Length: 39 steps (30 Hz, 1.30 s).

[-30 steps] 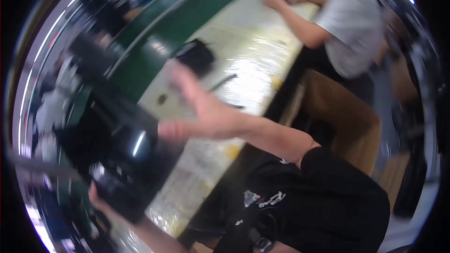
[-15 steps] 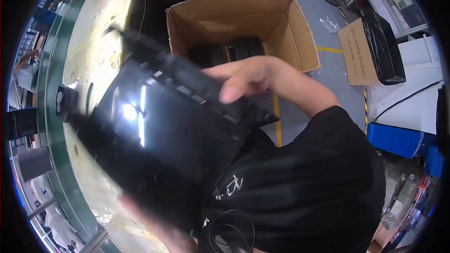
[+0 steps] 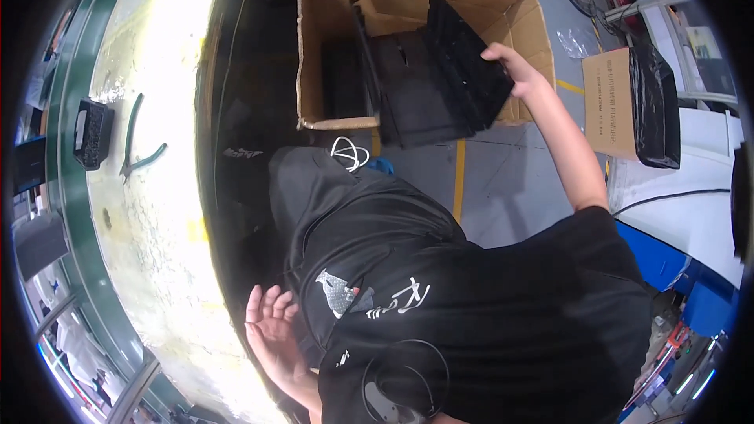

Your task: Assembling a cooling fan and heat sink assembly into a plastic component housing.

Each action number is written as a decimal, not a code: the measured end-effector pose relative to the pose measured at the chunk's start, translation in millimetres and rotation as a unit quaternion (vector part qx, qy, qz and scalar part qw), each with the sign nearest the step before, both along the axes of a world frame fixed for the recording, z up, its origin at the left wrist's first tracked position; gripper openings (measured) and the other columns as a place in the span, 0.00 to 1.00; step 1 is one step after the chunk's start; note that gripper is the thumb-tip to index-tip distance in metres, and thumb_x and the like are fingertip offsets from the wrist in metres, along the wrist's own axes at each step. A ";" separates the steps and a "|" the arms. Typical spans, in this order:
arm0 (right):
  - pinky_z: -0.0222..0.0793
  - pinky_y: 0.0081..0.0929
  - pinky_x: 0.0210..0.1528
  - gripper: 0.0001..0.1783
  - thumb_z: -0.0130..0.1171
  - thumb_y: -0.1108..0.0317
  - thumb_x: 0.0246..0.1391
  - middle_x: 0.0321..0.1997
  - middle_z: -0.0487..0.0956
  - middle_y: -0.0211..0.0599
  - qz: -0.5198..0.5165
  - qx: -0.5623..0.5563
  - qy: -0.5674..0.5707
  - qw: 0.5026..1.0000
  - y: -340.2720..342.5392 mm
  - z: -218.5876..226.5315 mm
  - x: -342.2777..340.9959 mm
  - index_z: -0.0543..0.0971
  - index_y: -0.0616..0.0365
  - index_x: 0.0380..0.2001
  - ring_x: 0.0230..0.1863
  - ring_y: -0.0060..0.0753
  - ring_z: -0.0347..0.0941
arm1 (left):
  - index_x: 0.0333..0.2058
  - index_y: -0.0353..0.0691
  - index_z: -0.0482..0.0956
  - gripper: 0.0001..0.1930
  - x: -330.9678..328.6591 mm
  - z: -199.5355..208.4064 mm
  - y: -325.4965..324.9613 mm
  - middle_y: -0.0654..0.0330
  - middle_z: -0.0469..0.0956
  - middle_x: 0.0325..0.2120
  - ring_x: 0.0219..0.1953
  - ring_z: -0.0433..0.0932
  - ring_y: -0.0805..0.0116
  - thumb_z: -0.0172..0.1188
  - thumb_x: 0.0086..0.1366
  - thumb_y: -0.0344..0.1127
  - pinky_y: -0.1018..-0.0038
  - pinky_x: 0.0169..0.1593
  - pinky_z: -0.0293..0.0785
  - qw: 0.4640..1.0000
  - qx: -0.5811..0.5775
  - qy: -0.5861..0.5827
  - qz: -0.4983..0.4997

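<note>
My right hand (image 3: 512, 69) grips a black plastic housing (image 3: 463, 71) by its right edge, thumb on top and the other fingers mostly hidden behind it. Two raised side walls flank a flat middle on this housing, and it hangs tilted over the near side of an open cardboard box (image 3: 311, 55). Farther down, my left hand (image 3: 275, 330) is empty with its fingers apart, close to the edge of the worktable (image 3: 157, 251). Inside the box, dark shapes show partly behind the housing.
Green-handled pliers (image 3: 132, 159) lie on the worktable near a black block-shaped object (image 3: 93, 133). Right of the box stands another carton (image 3: 609, 102) with black plastic sheeting (image 3: 656, 110). Yellow tape (image 3: 459, 180) marks the grey floor.
The housing has moved away from my body and over to the box. My left hand has let go of it. The person across the worktable is out of view.
</note>
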State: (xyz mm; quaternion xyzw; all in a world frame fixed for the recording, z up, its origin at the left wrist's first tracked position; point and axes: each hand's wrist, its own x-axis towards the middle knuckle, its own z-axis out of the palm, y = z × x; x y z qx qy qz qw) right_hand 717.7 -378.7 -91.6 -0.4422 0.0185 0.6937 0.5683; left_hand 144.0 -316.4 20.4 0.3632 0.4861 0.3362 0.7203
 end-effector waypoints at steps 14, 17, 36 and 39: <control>0.64 0.51 0.40 0.22 0.55 0.70 0.32 0.26 0.70 0.34 0.123 -0.139 -0.085 0.979 149.0 -218.8 -58.9 0.74 0.51 0.39 0.27 0.37 0.67 | 0.60 0.31 0.56 0.42 -60.8 -25.0 9.7 0.45 0.61 0.57 0.58 0.60 0.48 0.62 0.57 0.53 0.52 0.61 0.57 0.814 -0.084 -0.224 0.529; 0.62 0.58 0.49 0.70 0.56 0.75 0.31 0.50 0.63 0.43 0.128 -0.117 -0.130 0.976 155.2 -249.6 -68.7 0.09 0.46 0.60 0.36 0.35 0.65 | 0.58 0.29 0.60 0.37 -59.9 -21.4 17.2 0.44 0.63 0.56 0.57 0.62 0.47 0.60 0.58 0.48 0.50 0.59 0.59 0.776 -0.120 -0.220 0.579; 0.59 0.28 0.58 0.55 0.45 0.85 0.30 0.62 0.63 0.44 0.202 -0.156 -0.233 0.938 165.4 -357.8 -98.2 0.42 0.56 0.68 0.63 0.43 0.58 | 0.57 0.31 0.61 0.35 -59.3 -22.3 20.3 0.43 0.63 0.53 0.55 0.62 0.49 0.61 0.56 0.47 0.50 0.58 0.60 0.783 -0.127 -0.179 0.582; 0.59 0.29 0.60 0.48 0.51 0.84 0.38 0.63 0.63 0.46 0.150 -0.169 -0.302 0.926 155.4 -383.0 -91.5 0.50 0.55 0.67 0.62 0.44 0.61 | 0.56 0.32 0.62 0.35 -47.3 -22.4 27.7 0.44 0.64 0.52 0.54 0.62 0.49 0.62 0.56 0.48 0.51 0.58 0.60 0.773 -0.144 -0.210 0.581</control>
